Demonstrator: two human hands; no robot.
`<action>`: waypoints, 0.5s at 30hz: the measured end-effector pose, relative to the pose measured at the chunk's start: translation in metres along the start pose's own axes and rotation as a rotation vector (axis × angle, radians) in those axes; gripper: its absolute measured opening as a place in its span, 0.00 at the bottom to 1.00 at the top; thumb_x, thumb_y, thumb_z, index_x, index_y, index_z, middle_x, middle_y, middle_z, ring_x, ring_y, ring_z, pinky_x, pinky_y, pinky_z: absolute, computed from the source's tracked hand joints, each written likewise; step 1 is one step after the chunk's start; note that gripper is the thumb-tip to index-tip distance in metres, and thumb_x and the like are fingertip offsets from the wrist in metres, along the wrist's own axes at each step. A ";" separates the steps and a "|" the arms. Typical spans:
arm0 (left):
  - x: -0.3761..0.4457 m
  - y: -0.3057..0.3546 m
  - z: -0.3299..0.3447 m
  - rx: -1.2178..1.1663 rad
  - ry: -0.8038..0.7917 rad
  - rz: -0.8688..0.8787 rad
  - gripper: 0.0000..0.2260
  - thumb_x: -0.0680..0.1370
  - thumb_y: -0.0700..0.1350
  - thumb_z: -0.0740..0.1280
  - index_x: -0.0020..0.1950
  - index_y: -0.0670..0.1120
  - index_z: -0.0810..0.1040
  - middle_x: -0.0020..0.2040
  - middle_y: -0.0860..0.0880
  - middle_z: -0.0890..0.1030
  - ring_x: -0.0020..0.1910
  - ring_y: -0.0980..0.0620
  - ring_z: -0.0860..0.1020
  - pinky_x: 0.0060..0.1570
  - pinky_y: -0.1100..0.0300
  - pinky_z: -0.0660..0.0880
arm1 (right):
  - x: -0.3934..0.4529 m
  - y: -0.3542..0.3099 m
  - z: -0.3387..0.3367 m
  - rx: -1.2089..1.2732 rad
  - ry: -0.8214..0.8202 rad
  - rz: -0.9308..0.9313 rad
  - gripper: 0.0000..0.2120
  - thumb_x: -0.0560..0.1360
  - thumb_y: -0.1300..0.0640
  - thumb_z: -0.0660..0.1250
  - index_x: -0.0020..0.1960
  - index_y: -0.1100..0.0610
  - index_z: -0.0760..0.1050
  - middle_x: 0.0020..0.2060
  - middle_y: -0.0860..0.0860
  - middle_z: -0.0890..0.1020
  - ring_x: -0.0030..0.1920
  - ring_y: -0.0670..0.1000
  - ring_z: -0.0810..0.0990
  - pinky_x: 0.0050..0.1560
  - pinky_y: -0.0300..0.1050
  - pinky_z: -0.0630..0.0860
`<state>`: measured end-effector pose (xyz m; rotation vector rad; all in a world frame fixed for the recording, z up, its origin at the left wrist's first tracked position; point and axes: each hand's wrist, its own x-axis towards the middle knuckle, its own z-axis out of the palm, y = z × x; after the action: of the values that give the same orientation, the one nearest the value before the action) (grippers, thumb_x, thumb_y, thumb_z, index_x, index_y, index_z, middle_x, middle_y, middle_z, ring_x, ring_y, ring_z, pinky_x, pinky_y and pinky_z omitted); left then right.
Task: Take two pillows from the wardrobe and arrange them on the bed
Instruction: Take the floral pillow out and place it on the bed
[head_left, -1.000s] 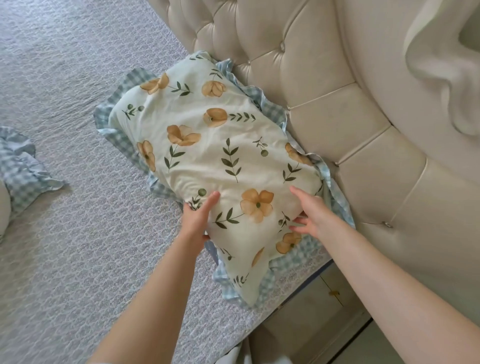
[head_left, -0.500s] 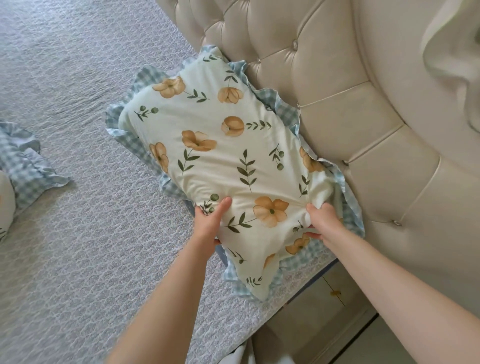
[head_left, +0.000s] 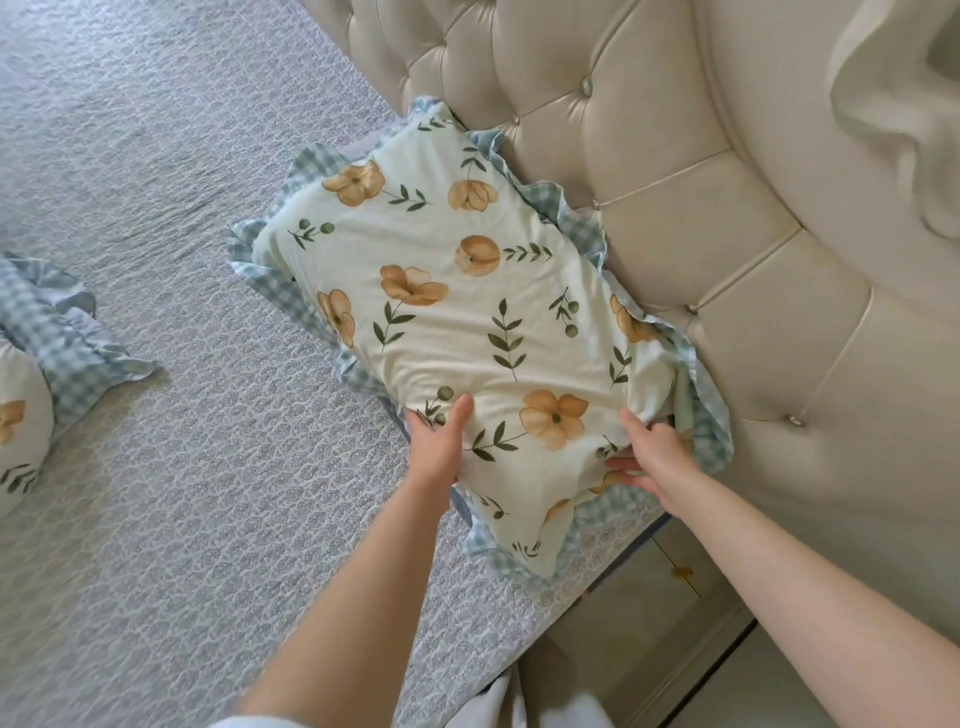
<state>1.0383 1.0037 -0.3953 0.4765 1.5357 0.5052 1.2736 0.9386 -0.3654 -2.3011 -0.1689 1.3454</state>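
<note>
A cream pillow (head_left: 467, 322) printed with orange flowers and green leaves, edged with a blue checked frill, lies on the bed (head_left: 182, 467) against the tufted headboard. My left hand (head_left: 439, 441) grips its near left edge, thumb on top. My right hand (head_left: 652, 452) is closed on the fabric at its near right corner, bunching it. A second pillow (head_left: 26, 410) of the same pattern lies at the far left edge of the view, partly cut off.
The beige tufted headboard (head_left: 649, 156) runs along the pillow's right side. A cream bedside cabinet (head_left: 649, 623) with a gold knob stands below the bed's near corner. Grey-blue textured bedspread stretches to the left.
My right hand went from resting flat on the pillow to gripping its corner fabric. The pillow has been pushed further along the headboard, away from the bed's near corner.
</note>
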 end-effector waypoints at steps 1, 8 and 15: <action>-0.003 0.000 -0.001 0.011 -0.001 -0.005 0.42 0.76 0.58 0.72 0.82 0.53 0.52 0.80 0.44 0.63 0.77 0.38 0.66 0.72 0.34 0.66 | -0.004 0.004 0.000 -0.020 -0.004 -0.013 0.22 0.78 0.43 0.61 0.57 0.62 0.72 0.49 0.60 0.82 0.47 0.58 0.83 0.46 0.55 0.82; -0.046 -0.006 -0.024 0.111 -0.044 -0.002 0.32 0.81 0.37 0.66 0.82 0.47 0.56 0.72 0.40 0.73 0.65 0.40 0.77 0.64 0.43 0.77 | -0.058 0.022 0.018 -0.203 -0.076 -0.261 0.22 0.78 0.47 0.62 0.67 0.57 0.63 0.55 0.55 0.77 0.54 0.56 0.78 0.57 0.59 0.76; -0.117 -0.016 -0.050 0.156 -0.044 0.033 0.20 0.81 0.39 0.67 0.72 0.46 0.69 0.54 0.44 0.82 0.44 0.50 0.82 0.46 0.56 0.80 | -0.118 0.027 0.032 -0.399 -0.238 -0.492 0.24 0.80 0.54 0.61 0.73 0.57 0.60 0.61 0.50 0.73 0.55 0.48 0.73 0.50 0.44 0.71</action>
<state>0.9914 0.9213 -0.3089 0.6299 1.5338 0.3992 1.1829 0.8866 -0.2972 -2.1737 -1.0903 1.3992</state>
